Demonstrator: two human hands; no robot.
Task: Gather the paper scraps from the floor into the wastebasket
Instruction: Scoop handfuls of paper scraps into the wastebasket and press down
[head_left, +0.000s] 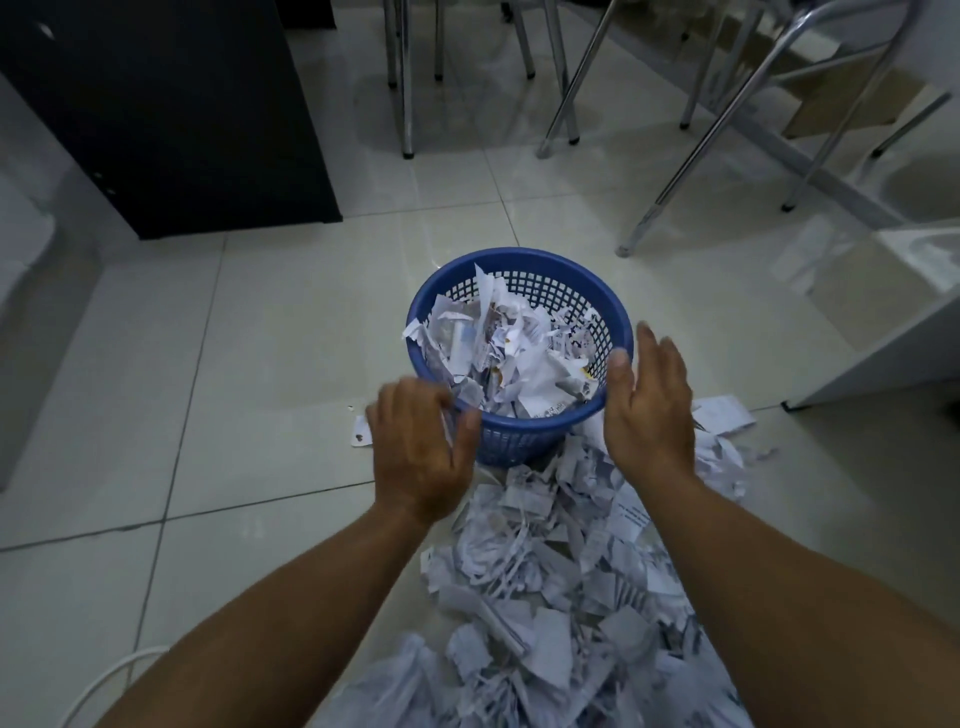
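Observation:
A blue mesh wastebasket (545, 265) stands on the tiled floor, filled high with torn white paper scraps (511, 358). A large heap of paper scraps (545, 582) lies on the floor just in front of it, reaching toward me. My left hand (423, 452) hovers at the basket's near left rim, fingers spread and curled down, holding nothing. My right hand (649, 410) is held flat and upright beside the near right rim, thumb up, also with nothing in it.
A dark cabinet (171, 119) stands at the back left. Metal chair and table legs (566, 93) crowd the back right. A white unit (893, 332) sits at right. One stray scrap (361, 434) lies left of the basket; a white cable (111, 680) curls at bottom left.

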